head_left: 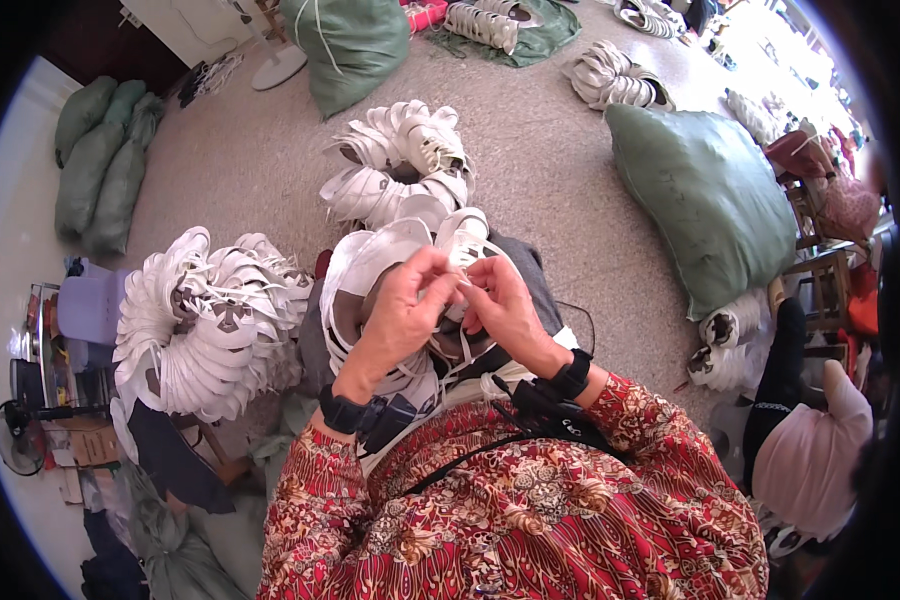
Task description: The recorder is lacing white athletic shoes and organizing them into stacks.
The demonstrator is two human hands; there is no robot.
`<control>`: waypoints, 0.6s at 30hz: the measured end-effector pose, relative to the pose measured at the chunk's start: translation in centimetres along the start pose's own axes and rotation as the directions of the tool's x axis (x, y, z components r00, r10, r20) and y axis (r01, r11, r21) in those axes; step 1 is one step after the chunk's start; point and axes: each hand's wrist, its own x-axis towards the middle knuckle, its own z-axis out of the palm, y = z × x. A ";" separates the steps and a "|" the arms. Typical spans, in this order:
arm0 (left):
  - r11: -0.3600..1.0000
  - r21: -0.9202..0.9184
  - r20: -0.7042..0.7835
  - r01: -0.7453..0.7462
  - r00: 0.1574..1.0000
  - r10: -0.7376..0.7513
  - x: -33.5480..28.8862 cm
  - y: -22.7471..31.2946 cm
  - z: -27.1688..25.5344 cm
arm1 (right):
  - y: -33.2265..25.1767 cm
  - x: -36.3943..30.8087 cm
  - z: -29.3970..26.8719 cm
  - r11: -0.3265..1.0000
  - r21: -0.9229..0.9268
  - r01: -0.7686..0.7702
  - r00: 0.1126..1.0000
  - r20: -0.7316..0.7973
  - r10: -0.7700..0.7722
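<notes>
Over my lap, my left hand (406, 312) and my right hand (507, 308) meet with their fingers pinched together. Between the fingertips is a thin white shoelace (462, 281), mostly covered by them. It belongs to a white shoe upper (464, 226), whose laced front shows just beyond my fingers. More white and brown uppers (350, 270) lie fanned out on my lap, under and beside my left hand. Both wrists wear black bands.
A ring of stacked uppers (375, 196) lies on the floor ahead; another large bundle (205, 355) sits at my left. Green sacks (705, 205) stand right, far ahead and far left. At the right edge is another person's pink sleeve (810, 465). A small fan (17, 437) stands left.
</notes>
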 end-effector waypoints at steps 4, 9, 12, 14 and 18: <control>0.962 0.273 0.119 0.000 0.992 -0.034 0.4 0.6 0.9 | 0.2 0.0 -0.1 0.997 0.082 -0.012 0.999 0.032 0.009; 0.818 0.536 0.187 -0.211 0.974 0.129 1.5 -0.2 0.6 | -0.3 -0.1 -0.3 1.000 0.016 -0.027 0.996 0.083 0.026; 0.940 0.340 0.156 -0.023 0.987 -0.032 1.8 -0.9 -0.3 | 0.4 0.1 -0.4 0.989 0.135 -0.063 0.996 0.079 0.053; 0.859 -0.386 0.198 0.336 0.940 -0.279 1.6 -0.9 -1.4 | 0.5 0.2 -0.3 0.992 0.122 -0.042 0.994 0.105 0.029; 0.623 -0.679 0.250 0.388 0.920 -0.301 -0.7 0.0 -4.4 | 0.3 0.2 -0.1 0.997 0.038 -0.060 0.994 0.094 0.057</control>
